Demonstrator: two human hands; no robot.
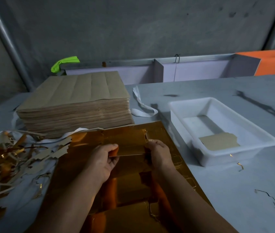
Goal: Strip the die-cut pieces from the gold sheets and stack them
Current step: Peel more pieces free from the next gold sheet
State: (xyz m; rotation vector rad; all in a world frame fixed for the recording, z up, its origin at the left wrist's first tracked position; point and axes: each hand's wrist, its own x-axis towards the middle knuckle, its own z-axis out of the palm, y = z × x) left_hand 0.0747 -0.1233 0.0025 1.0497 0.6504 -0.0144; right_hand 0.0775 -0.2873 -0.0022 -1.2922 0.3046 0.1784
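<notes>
A gold die-cut sheet (130,187) lies flat on the table in front of me. Both hands hold a small stack of gold pieces (130,149) on edge above the sheet. My left hand (103,161) pinches its left end, thumb on top. My right hand (158,153) grips its right end. A white tray (222,132) to the right holds one brown-backed piece (219,141) lying face down.
A tall stack of brown-backed sheets (76,101) stands at the back left. A heap of gold and brown waste strips (10,157) lies at the left. White strapping (141,105) curls between stack and tray. Small scraps (274,200) dot the right side.
</notes>
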